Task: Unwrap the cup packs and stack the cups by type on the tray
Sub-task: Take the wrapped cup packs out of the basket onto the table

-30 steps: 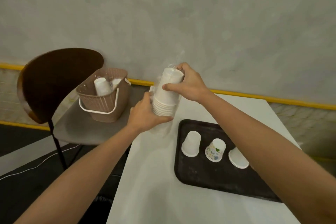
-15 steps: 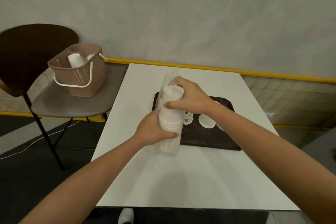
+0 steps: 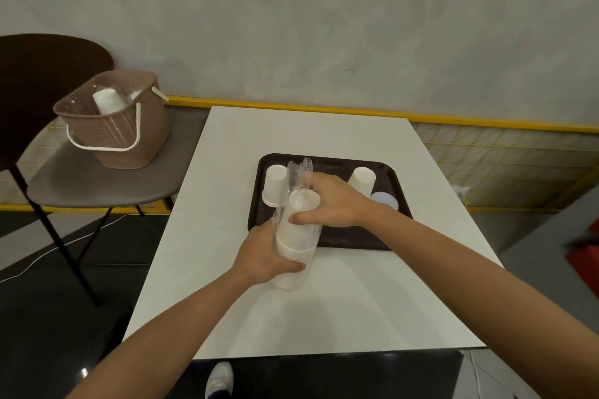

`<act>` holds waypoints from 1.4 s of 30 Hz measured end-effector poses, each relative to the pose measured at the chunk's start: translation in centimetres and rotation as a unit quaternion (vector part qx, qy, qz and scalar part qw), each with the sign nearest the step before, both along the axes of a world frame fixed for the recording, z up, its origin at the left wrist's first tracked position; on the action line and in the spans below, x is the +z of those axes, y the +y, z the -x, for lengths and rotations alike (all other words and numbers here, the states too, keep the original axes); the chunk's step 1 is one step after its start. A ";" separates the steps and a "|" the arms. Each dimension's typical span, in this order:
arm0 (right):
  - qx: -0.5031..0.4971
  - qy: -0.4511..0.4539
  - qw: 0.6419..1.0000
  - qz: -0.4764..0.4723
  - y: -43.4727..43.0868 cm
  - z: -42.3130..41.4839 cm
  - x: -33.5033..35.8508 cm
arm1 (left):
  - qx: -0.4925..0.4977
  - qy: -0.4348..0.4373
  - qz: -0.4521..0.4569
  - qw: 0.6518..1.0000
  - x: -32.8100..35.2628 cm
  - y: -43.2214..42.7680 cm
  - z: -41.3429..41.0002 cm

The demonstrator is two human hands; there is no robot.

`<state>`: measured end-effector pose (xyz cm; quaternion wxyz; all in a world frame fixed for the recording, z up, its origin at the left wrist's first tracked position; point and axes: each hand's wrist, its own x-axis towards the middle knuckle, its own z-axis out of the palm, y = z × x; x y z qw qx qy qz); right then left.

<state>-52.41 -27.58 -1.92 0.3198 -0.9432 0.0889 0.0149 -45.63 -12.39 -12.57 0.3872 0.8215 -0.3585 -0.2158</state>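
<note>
Centre frame: cup pack (image 3: 296, 236), a stack of nested white cups, upside down, sleeved in clear plastic wrap (image 3: 299, 173). Loose wrap end stands up above the top cup.

Left hand (image 3: 267, 253): clasped round the lower part of the pack from the left, thumb wrapped across the front under the cup rims. Firm grasp, fingers curled.

Right hand (image 3: 337, 201): clasped round the upper cup from the right. Thumb lies across the near face; fingers pass behind, at the wrap. Whether they pinch the plastic itself, cannot tell.

The pack stands upright, its base at the near edge of the dark tray (image 3: 353, 238), low over the white table (image 3: 324, 317); contact with the tabletop unclear.

On the tray, behind the hands: upturned white cup (image 3: 275, 183) at the left end, second upturned white cup (image 3: 361, 181) right of centre, pale bluish cup (image 3: 384, 201) just beside it, mostly hidden by the right wrist.

Upper left of frame: brown woven basket (image 3: 120, 133) on a chair seat (image 3: 97, 186), more wrapped cups (image 3: 105, 102) inside
</note>
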 end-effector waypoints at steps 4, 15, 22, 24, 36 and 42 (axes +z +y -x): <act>0.007 0.020 1.000 0.021 0.6 -0.9 -1.0 | -0.009 -0.016 -0.027 0.999 -0.7 0.9 -1.2; -0.030 0.053 0.998 0.006 2.4 -2.4 -2.1 | 0.007 0.011 -0.078 0.997 -1.5 1.9 -2.6; -0.032 0.053 0.998 -0.015 2.8 -2.8 -2.1 | 0.006 0.048 -0.048 0.998 -1.8 2.5 -2.3; -0.029 0.051 0.998 -0.015 2.9 -2.9 -1.7 | -0.003 0.045 -0.044 0.998 -1.7 2.7 -2.3; -0.088 -0.066 0.994 -0.011 2.9 -4.4 0.4 | -0.019 0.106 0.002 0.994 0.7 4.5 -3.9; -0.100 -0.087 0.990 0.054 4.1 -6.8 2.2 | 0.013 0.184 0.100 0.978 2.9 6.1 -5.5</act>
